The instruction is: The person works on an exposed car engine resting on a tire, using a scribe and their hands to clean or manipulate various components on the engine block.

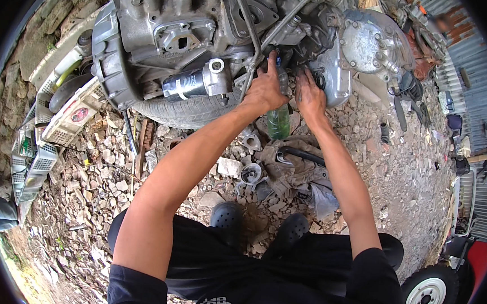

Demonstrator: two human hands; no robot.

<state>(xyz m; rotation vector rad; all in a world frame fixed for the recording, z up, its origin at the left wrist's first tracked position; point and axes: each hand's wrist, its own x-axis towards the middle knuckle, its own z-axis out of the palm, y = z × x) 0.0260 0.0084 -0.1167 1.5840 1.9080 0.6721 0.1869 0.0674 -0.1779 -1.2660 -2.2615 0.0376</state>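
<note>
A large grey metal engine (192, 41) fills the upper middle, with a black cylindrical filter (186, 85) at its lower side. My left hand (266, 90) reaches up to the engine's lower edge, fingers apart and one stretched upward. A clear plastic bottle with green liquid (279, 125) stands upright beside it, partly covered by that hand. Just right of the bottle, my right hand (311, 94) has its dirt-darkened fingers stretched toward the engine, close to a rounded metal cover (337, 82). What the fingertips touch is lost in shadow.
A tire (187, 113) lies under the engine. Below my hands are a small round metal part (251, 174), a brown cloth (287, 169) and a plastic bag (323, 201) on rubble. White crates (68, 114) stand left; a wheel (426, 300) stands lower right.
</note>
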